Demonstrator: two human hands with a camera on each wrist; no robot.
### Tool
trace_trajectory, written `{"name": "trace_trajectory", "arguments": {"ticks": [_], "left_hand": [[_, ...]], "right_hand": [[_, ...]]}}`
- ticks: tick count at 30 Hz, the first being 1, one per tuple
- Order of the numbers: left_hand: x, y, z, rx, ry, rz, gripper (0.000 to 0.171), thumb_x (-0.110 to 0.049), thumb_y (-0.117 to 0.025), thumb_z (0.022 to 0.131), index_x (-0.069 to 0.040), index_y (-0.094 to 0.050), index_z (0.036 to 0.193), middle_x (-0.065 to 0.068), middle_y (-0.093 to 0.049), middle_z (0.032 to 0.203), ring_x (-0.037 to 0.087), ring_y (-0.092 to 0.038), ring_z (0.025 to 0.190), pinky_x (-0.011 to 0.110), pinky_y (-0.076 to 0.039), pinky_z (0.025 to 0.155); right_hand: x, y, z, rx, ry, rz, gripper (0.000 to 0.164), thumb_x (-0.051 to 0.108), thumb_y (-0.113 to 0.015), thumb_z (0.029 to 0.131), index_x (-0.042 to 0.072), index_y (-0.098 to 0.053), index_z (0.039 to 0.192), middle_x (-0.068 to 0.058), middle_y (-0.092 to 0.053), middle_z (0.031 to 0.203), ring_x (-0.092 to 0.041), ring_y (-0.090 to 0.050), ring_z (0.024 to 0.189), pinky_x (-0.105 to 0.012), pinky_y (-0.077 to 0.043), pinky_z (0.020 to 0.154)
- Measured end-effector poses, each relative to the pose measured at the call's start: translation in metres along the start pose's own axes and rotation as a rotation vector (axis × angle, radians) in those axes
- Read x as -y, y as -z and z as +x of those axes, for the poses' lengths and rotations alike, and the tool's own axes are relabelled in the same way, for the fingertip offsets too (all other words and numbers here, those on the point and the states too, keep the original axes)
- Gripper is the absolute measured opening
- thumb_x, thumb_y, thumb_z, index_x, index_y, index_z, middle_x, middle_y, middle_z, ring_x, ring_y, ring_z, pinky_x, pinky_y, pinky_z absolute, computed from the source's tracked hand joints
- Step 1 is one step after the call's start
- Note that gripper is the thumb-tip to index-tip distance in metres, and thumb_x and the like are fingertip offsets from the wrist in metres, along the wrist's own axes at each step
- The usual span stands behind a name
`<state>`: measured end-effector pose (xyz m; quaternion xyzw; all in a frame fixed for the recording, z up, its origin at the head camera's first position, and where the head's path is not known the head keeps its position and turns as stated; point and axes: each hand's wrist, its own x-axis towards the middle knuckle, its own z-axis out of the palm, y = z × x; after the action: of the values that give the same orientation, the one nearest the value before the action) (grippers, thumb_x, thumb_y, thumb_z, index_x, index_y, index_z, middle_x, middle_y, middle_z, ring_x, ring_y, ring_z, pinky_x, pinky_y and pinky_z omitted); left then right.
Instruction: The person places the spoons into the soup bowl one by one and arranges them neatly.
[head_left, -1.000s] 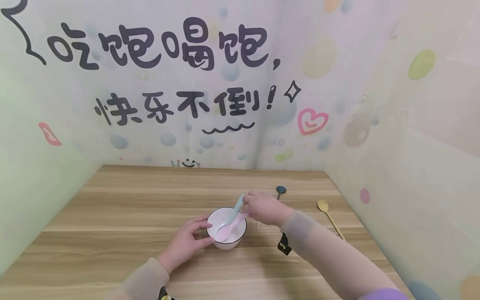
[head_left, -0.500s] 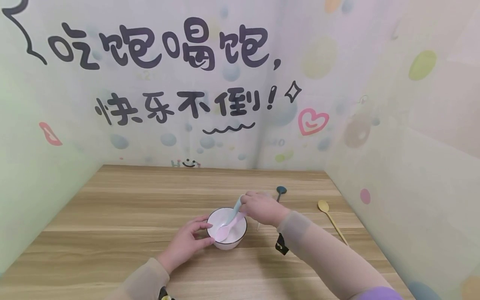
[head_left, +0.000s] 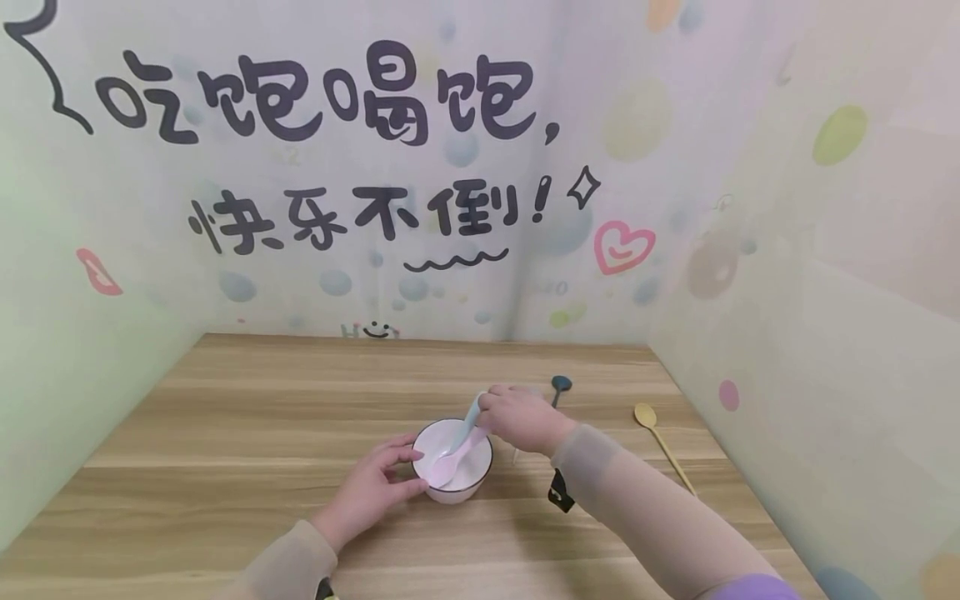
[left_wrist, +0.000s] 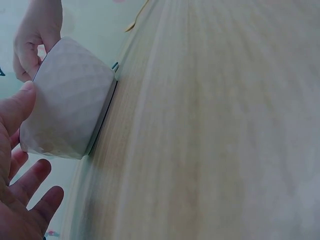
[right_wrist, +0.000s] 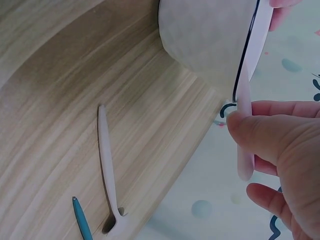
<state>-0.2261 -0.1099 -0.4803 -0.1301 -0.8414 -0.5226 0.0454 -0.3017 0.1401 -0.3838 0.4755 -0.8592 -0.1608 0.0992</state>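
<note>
A white bowl [head_left: 453, 493] with a dark rim stands on the wooden table, its faceted outer wall showing in the left wrist view. My left hand [head_left: 375, 487] holds its left side between thumb and fingers; in the left wrist view the thumb touches near the rim and other fingers spread apart. Over the bowl's right rim, my right hand [head_left: 521, 417] pinches the handle of a pink spoon [head_left: 442, 472], whose head is inside the bowl. A light blue spoon [head_left: 467, 423] also leans in the bowl, its handle top beside my right fingers.
A dark teal spoon [head_left: 560, 385] lies behind my right hand. Farther right is a gold spoon [head_left: 663, 442]. The right wrist view shows a pale spoon [right_wrist: 107, 165] on the table near the bowl. Patterned walls [head_left: 750, 350] bound the table.
My right hand has shifted slightly left, with the pink spoon sliding a little lower in the bowl. My left hand stays on the bowl.
</note>
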Motion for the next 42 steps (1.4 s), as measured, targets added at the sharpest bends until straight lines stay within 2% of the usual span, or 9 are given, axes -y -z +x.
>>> {"name": "trace_trajectory", "arguments": {"ticks": [9, 17, 29, 42], "left_hand": [[-0.001, 0.0, -0.001, 0.001, 0.001, -0.014, 0.036, -0.021, -0.083, 0.074, -0.01, -0.07, 0.105, 0.007, -0.053, 0.138, 0.029, -0.049, 0.125, 0.046, -0.049, 0.091], [-0.002, 0.0, -0.001, 0.0, -0.01, -0.023, 0.036, -0.021, -0.083, 0.074, -0.009, -0.07, 0.106, 0.008, -0.053, 0.138, 0.03, -0.05, 0.124, 0.046, -0.049, 0.091], [-0.001, 0.0, -0.001, -0.008, -0.01, -0.018, 0.035, -0.02, -0.083, 0.075, -0.01, -0.07, 0.105, 0.007, -0.053, 0.137, 0.029, -0.049, 0.124, 0.046, -0.049, 0.091], [-0.004, 0.001, -0.001, -0.01, -0.009, -0.013, 0.034, -0.022, -0.083, 0.075, -0.011, -0.07, 0.105, 0.008, -0.053, 0.137, 0.03, -0.05, 0.123, 0.045, -0.049, 0.09]], "right_hand": [[0.001, -0.001, 0.001, -0.001, -0.015, 0.016, 0.005, 0.025, -0.071, 0.085, 0.025, -0.071, 0.09, 0.009, -0.055, 0.088, -0.011, -0.045, 0.078, -0.018, -0.035, 0.056], [0.002, 0.001, 0.002, 0.014, -0.019, 0.021, 0.005, 0.024, -0.068, 0.089, 0.025, -0.071, 0.093, 0.009, -0.054, 0.089, -0.011, -0.044, 0.079, -0.018, -0.035, 0.059], [0.002, -0.007, 0.007, -0.016, -0.011, -0.086, 0.007, 0.025, -0.065, 0.09, 0.026, -0.073, 0.092, 0.009, -0.057, 0.09, -0.012, -0.048, 0.082, -0.023, -0.041, 0.067], [0.002, -0.01, 0.009, -0.065, -0.102, -0.071, 0.006, 0.018, -0.068, 0.09, 0.019, -0.071, 0.095, 0.006, -0.06, 0.091, -0.014, -0.051, 0.087, -0.028, -0.046, 0.075]]}}
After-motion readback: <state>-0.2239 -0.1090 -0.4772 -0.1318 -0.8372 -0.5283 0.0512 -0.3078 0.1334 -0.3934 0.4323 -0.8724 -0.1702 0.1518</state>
